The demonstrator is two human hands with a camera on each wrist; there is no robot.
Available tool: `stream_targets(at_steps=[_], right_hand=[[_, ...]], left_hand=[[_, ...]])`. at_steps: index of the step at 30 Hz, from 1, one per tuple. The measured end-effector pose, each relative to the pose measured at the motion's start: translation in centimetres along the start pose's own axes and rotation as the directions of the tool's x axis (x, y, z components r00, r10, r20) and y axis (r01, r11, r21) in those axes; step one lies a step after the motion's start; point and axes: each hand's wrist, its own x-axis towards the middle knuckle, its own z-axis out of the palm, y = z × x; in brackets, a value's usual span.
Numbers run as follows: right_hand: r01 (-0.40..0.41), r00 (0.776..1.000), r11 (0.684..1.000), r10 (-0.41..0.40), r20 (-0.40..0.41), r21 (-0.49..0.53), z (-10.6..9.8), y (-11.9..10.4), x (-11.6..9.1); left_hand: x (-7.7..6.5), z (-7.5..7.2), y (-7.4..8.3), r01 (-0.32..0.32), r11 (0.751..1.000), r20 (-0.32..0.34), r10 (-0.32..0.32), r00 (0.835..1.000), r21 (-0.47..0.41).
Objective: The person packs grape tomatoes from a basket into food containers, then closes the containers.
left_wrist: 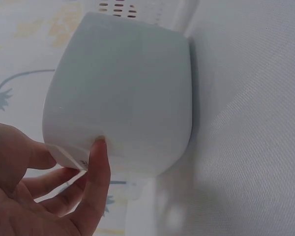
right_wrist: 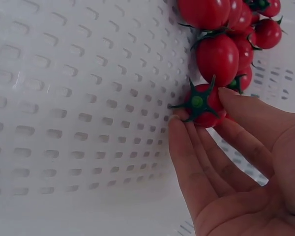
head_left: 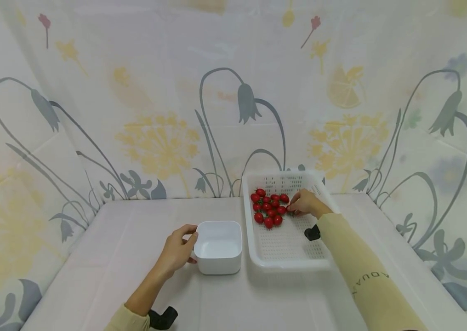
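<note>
My left hand holds the left side of a small white square box. In the left wrist view, one fingertip presses the box's smooth outer wall, while the other fingers are partly hidden beyond its edge. Over in the white perforated basket, my right hand pinches a red cherry tomato between thumb and fingers. Its green star-shaped stem end faces the right wrist camera. More cherry tomatoes lie clustered to the left of that hand, on the basket floor.
The basket stands just right of the box, on a white-covered table. A flower-printed cloth hangs behind and at both sides. Black wrist pieces sit at both sleeves.
</note>
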Motion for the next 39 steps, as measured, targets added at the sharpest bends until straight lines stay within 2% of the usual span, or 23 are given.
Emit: stream_targets(at_steps=[7,12,21,39], right_hand=[[0.007,0.999,0.996,-0.01,0.038,0.087,-1.1,-0.4,-0.4],[0.049,0.996,0.989,-0.059,0.065,0.143,-2.2,-1.3,-1.2],[0.091,0.992,0.973,-0.106,0.064,0.213,-3.2,-2.1,-2.4],[0.117,0.986,0.958,-0.144,0.086,0.263,-4.4,-4.3,-5.9]], left_hand=[[0.0,-0.1,0.2,0.002,1.0,0.004,-0.002,1.0,0.007],[0.0,-0.1,0.1,0.003,1.0,0.004,-0.003,1.0,0.01],[0.1,-0.1,0.0,-0.007,1.0,0.011,0.007,1.0,0.0],[0.1,-0.1,0.1,-0.012,1.0,0.015,0.013,1.0,-0.004]])
